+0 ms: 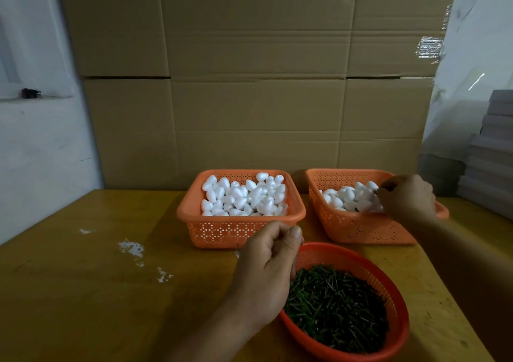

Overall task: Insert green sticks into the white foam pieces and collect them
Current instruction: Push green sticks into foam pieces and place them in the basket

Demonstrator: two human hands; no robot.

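— Cardboard sheets [255, 78] fill the whole back wall, and a yellow-brown wooden table [83, 292] runs in front of them. What sits on it?

— Three orange plastic baskets. A rectangular basket [191, 209] at the middle back is heaped with white foam pieces [244, 195]. A second rectangular basket [358, 228] stands just to its right, tilted, with a smaller heap of foam pieces [349, 198] inside. Nearest the person is a round basket [399, 314] full of green sticks [336, 306].

— And the hands?

— The right hand [408, 195] reaches into the second basket, fingers curled down among the foam there; whether it actually grips a piece I cannot tell. The left hand [269, 253] hovers at the round basket's left rim, fingers curled against the thumb; what it pinches, if anything, is hidden.

— Anything smaller?

— White crumbs [131, 248] are scattered on the table to the left. Grey stacked boards [491, 150] stand at the right edge.
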